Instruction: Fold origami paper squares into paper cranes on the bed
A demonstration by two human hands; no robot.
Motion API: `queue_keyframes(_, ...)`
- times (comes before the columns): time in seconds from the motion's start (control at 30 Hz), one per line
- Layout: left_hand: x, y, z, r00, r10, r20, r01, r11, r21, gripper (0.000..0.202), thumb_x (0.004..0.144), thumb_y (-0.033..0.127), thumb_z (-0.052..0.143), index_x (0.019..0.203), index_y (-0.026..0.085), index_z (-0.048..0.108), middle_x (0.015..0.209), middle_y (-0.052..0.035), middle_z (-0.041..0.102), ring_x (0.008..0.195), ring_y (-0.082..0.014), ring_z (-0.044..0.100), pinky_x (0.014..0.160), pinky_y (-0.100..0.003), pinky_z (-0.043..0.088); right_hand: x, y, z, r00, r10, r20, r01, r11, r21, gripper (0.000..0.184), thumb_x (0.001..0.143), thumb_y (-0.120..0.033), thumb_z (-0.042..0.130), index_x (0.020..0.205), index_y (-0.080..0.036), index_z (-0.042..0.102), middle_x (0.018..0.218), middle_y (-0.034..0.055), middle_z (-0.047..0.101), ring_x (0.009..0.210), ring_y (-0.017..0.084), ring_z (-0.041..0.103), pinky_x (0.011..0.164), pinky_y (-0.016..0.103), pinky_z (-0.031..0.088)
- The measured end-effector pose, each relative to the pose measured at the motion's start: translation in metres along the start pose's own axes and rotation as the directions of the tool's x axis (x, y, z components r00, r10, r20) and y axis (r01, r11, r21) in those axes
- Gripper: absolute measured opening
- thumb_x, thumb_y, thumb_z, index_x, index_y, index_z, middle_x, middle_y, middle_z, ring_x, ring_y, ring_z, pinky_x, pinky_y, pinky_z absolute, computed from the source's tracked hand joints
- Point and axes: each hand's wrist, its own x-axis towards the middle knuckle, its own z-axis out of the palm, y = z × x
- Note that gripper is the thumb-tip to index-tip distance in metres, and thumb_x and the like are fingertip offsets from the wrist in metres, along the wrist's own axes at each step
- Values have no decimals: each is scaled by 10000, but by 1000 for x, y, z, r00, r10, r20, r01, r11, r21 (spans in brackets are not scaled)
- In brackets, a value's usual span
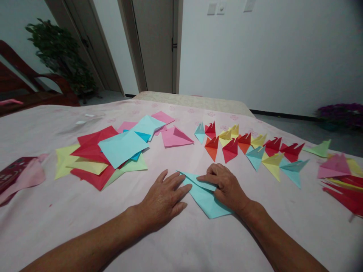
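A light blue sheet of origami paper [208,202] lies on the cloth in front of me, with a narrow flap folded over along its far edge. My left hand [167,196] rests flat with its fingers apart, fingertips on the paper's left corner. Curled over the right part, my right hand [228,185] has its index finger along the flap and its thumb side against the sheet. The hand covers the paper's right end.
Overlapping coloured sheets, with a red sheet [93,177] among them, lie left. Folded paper cranes, one of them red [230,150], stand in rows to the right. Further right is a pile with a pink folded piece [334,166]. A pink patterned cloth [113,234] covers the table.
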Motion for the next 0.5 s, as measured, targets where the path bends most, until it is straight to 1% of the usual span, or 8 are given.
queue_keyframes(0.2, -1, 0, 5, 999, -18, -41, 18, 1000, 17, 496, 926, 326, 549, 1407, 264, 449, 1364, -145, 493, 1277, -298, 469, 1117, -603, 280, 0, -2, -1, 997, -63, -33, 64, 997, 32, 571, 561, -36, 467, 1018, -238, 745, 925, 73, 584, 898, 237, 488, 791, 384, 397)
queue_keyframes(0.27, -2, -1, 7, 998, -32, -57, 32, 999, 15, 492, 924, 331, 549, 1402, 255, 459, 1361, -158, 480, 1268, -308, 468, 1103, -598, 307, 0, -2, -1, 995, -88, -41, 91, 994, 56, 555, 578, -43, 467, 1026, -224, 742, 957, 82, 609, 925, 246, 499, 806, 398, 401)
queue_keyframes(0.33, -3, -1, 8, 996, -42, -76, 42, 999, 10, 491, 913, 330, 562, 1388, 239, 475, 1429, -185, 408, 1293, -334, 437, 1074, -583, 356, 0, -2, -1, 994, -103, -38, 105, 992, 71, 546, 596, -48, 470, 1041, -217, 737, 981, 84, 627, 948, 251, 508, 821, 409, 405)
queue_keyframes(0.43, -4, -2, 9, 994, -56, -94, 56, 998, 3, 486, 891, 326, 592, 1358, 228, 498, 1551, -201, 242, 1322, -365, 405, 1026, -551, 421, -1, 0, -1, 993, -113, -38, 115, 991, 68, 545, 611, -54, 473, 1060, -222, 731, 990, 80, 642, 958, 251, 516, 836, 418, 408)
queue_keyframes(0.47, -4, -2, 10, 994, -58, -91, 58, 998, 4, 485, 887, 326, 599, 1353, 231, 499, 1568, -192, 224, 1329, -365, 400, 1029, -546, 423, -1, 0, -1, 993, -116, -38, 118, 991, 65, 541, 616, -57, 476, 1063, -224, 731, 993, 80, 644, 959, 251, 517, 839, 421, 408)
queue_keyframes(0.5, -3, -3, 10, 995, -59, -83, 59, 998, 5, 483, 886, 328, 601, 1349, 233, 499, 1573, -179, 236, 1339, -361, 392, 1043, -544, 414, -2, 0, -1, 992, -119, -38, 121, 991, 62, 536, 621, -62, 479, 1065, -226, 731, 995, 80, 646, 959, 251, 519, 841, 423, 409)
